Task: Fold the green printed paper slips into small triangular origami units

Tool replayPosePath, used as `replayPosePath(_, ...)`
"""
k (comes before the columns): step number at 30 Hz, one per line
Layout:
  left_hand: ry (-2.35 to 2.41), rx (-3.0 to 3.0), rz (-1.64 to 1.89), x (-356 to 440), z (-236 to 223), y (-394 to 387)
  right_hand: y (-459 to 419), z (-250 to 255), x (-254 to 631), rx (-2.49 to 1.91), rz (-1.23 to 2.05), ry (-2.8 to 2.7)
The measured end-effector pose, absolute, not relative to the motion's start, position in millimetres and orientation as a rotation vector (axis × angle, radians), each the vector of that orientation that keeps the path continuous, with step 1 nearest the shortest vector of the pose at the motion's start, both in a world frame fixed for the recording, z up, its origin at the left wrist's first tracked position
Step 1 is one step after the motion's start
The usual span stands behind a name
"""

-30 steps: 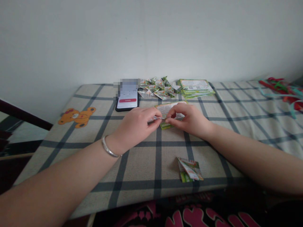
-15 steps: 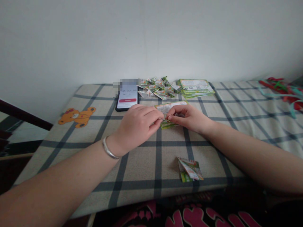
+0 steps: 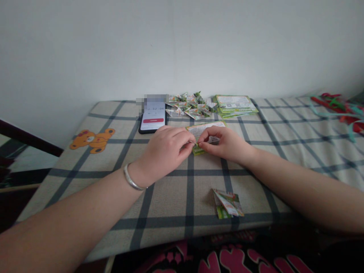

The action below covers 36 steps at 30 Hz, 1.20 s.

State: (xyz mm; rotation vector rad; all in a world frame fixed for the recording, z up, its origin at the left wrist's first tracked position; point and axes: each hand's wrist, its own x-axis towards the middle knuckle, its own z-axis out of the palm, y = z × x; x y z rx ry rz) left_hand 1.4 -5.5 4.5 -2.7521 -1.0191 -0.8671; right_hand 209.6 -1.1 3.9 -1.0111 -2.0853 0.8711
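Note:
A green-and-white printed leaflet (image 3: pixel 206 127) lies between my hands, its middle partly covered by my fingers. My left hand (image 3: pixel 172 148), with a silver bangle at the wrist, pinches a thin paper edge near the leaflet's left side. Opposite it, my right hand (image 3: pixel 223 142) has thumb and forefinger closed on the same bit of paper. The fingertips of both hands almost meet. Whether this edge is a fold of the leaflet or a separate strip is too small to tell. Nearer to me lies a folded leaflet piece (image 3: pixel 229 204).
A pile of folded paper pieces (image 3: pixel 190 106) sits by the wall, with a stack of flat leaflets (image 3: pixel 237 105) to its right. A phone showing a timer (image 3: pixel 153 120) stands left of them. A bear cutout (image 3: pixel 93 140) is at left, coloured ribbons (image 3: pixel 338 110) at far right.
My right fingertips have shifted slightly left, closer to my left fingertips. Both hands keep their pinch, and the other things lie as before.

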Motion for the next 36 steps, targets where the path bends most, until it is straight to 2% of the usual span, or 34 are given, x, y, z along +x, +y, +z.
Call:
replayPosePath(7,-1.061,-2.849,-0.994,5,2,-6,-5,3,206,-1.015,0.619,-2.098)
replayPosePath(18,-1.124,-2.859,-0.995,7,5,-7,-8,4,199,-0.997,0.274,-2.175)
replayPosePath(36,-1.035,-2.787,-1.123,5,3,-5,-3,0,206,-1.017,0.616,-2.105)
